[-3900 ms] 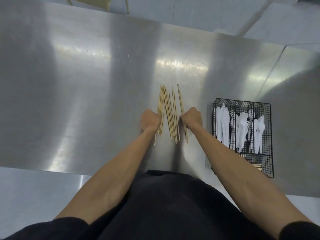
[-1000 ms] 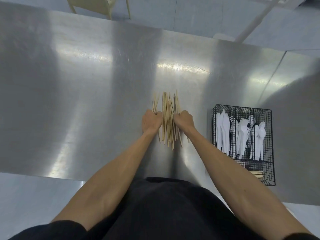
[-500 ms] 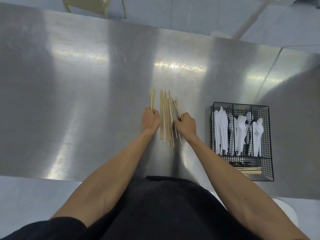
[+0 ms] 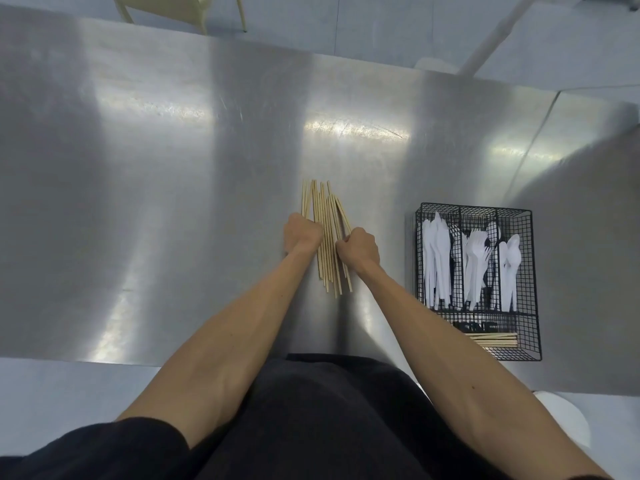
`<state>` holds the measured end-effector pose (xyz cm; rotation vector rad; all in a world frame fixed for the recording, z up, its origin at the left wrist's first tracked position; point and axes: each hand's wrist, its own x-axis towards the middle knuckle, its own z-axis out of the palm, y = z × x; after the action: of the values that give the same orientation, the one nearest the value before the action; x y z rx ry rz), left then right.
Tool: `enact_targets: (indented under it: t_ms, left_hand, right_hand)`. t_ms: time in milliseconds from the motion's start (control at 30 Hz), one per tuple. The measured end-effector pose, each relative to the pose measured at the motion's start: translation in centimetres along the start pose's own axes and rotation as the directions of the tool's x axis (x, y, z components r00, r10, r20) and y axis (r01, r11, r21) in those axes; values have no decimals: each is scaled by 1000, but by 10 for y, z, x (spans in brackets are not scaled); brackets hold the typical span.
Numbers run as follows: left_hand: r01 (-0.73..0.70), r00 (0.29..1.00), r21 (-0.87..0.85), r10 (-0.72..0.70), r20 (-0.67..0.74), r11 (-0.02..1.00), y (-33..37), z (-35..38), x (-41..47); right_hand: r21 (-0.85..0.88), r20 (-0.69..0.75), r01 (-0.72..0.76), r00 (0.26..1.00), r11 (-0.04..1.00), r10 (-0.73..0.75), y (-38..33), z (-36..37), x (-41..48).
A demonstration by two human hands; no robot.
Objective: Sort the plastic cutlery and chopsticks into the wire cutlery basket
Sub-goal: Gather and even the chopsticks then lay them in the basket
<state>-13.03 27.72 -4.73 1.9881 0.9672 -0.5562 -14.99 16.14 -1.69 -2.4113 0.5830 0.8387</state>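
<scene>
To the left of the wire cutlery basket [image 4: 474, 206], apart from it, a bundle of loose chopsticks [image 4: 329, 271] is lying on the steel worktop [image 4: 173, 202]. The left hand [image 4: 300, 234] and the right hand [image 4: 358, 247] are flanking the bundle, their fingers curling onto its outer sticks and pressing in from both sides. Inside the basket, white plastic cutlery [image 4: 474, 265] is filling the three far compartments, and sorted chopsticks [image 4: 491, 338] are lying crosswise in the near one.
</scene>
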Motion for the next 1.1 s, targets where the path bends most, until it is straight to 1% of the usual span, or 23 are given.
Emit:
enact_targets:
  t_ms: [100, 200, 333, 433, 567, 633, 733, 800, 900, 1033, 1100]
  left_hand:
    - [-16, 1000, 13, 15, 18, 1000, 5, -5, -8]
    - [-64, 997, 11, 63, 36, 998, 3, -10, -16]
    - [-121, 991, -39, 123, 45, 992, -8, -17, -21]
    - [-189, 981, -99, 193, 37, 977, -13, -24, -25]
    - [-268, 962, -117, 273, 24, 956, -13, -30, -38]
    - [-314, 949, -77, 316, 13, 946, -13, -29, -46]
    - [-381, 925, -14, 381, 16, 925, -13, -25, -62]
    - [-395, 918, -13, 395, 38, 919, -16, -19, -71]
    - [-408, 911, -52, 410, 46, 911, -20, -5, -88]
    - [-400, 904, -217, 423, 67, 890, -21, 17, -121]
    - [-389, 904, -256, 420, 77, 885, -21, 29, -136]
  right_hand:
    - [37, 34, 12, 999, 999, -14, 1, -2, 1]
    - [165, 65, 27, 997, 986, -38, 6, -8, -1]
    - [276, 57, 68, 995, 959, -87, 17, -23, -5]
    - [355, 50, 104, 990, 929, -130, 29, -33, -7]
    - [443, 61, 107, 987, 890, -149, 45, -44, -9]
    - [516, 84, 98, 983, 851, -164, 54, -53, -13]
    - [641, 130, 79, 969, 764, -209, 68, -71, -25]
    - [680, 159, 76, 956, 729, -248, 84, -82, -30]
    - [692, 223, 53, 933, 720, -284, 110, -99, -38]
    - [736, 331, -26, 886, 677, -325, 145, -123, -49]
    - [752, 377, -72, 863, 655, -338, 161, -134, -52]
